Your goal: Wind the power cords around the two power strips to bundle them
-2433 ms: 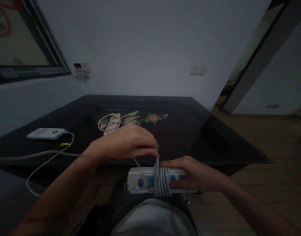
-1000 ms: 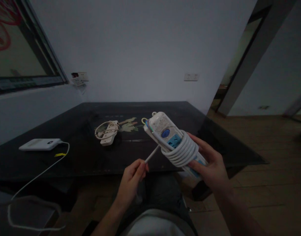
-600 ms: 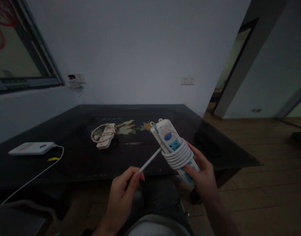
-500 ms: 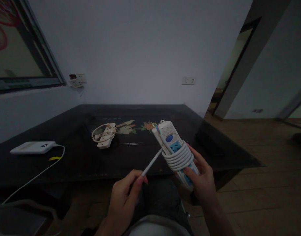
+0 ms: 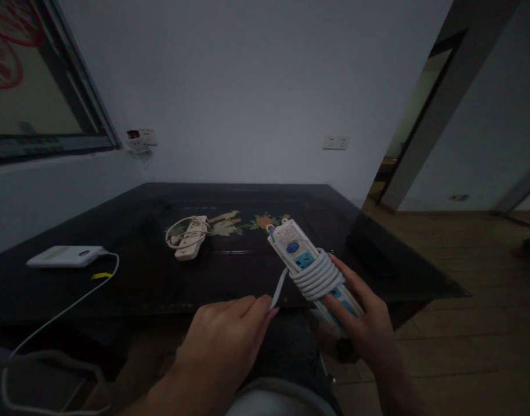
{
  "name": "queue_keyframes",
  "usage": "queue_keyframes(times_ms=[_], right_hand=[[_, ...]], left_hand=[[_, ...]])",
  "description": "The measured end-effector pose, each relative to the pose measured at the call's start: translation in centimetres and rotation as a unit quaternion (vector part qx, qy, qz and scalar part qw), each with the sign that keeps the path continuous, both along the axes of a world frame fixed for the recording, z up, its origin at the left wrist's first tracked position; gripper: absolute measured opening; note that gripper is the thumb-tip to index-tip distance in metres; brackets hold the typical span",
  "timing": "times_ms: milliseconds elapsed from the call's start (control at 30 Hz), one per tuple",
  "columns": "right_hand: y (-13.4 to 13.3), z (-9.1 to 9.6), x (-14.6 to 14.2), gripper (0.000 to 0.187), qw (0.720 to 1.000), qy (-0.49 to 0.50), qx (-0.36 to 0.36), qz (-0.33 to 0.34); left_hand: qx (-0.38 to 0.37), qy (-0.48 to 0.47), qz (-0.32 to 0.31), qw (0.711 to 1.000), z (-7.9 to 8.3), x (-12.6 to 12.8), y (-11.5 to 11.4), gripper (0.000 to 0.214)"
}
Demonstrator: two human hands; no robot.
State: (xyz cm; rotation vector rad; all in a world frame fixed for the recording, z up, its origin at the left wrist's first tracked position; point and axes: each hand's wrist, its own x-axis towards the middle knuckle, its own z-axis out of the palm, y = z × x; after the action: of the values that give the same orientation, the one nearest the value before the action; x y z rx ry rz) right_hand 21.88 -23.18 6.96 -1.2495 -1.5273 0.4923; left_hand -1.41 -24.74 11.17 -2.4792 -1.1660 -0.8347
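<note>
A white power strip (image 5: 293,234) with blue sockets and a blue round switch is tilted in front of me, above the table's near edge. Several turns of its thick white cord (image 5: 319,277) are wrapped around its middle. My right hand (image 5: 364,312) is closed around the lower part of the strip, thumb on the front over the coils. My left hand (image 5: 234,329) pinches the cord's free length just left of the strip, its back turned up. Between that hand and the coils runs a short, slightly bent stretch of cord. The cord's end is hidden.
The dark table (image 5: 247,277) has a floral pattern. On it lie a smaller power strip (image 5: 191,240) with its cord bundled on top, a white power bank (image 5: 66,256) with a cable, a yellow strip (image 5: 101,276), and a dark object (image 5: 371,254) at right. Sockets (image 5: 335,143) sit on the wall behind.
My left hand has moved right and turned over, closer to the power strip, still pinching the cord. The stretch of cord is shorter and less taut. The strip has tilted slightly more.
</note>
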Motion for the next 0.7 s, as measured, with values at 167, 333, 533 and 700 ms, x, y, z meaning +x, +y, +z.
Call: queue_keyframes(times_ms=[167,333,533,700], right_hand=[[0.3,0.6,-0.2,0.052,0.992,-0.108,-0.006,0.058],[0.5,0.9,-0.5,0.056,0.979,-0.161,-0.021,0.126],[1.0,2.2,-0.2,0.054,0.954,-0.165,-0.063,0.243],[1.4,2.9,0.4,0.054,0.927,-0.137,-0.104,0.335]], left_hand=[[0.017,0.093,-0.032,0.995,1.8,0.3,1.3,0.025],[-0.043,0.146,-0.12,0.981,3.8,0.1,2.9,0.018],[-0.177,0.122,-0.21,0.954,6.5,0.6,5.4,0.013],[-0.318,0.084,-0.293,0.898,7.3,0.8,7.6,0.023]])
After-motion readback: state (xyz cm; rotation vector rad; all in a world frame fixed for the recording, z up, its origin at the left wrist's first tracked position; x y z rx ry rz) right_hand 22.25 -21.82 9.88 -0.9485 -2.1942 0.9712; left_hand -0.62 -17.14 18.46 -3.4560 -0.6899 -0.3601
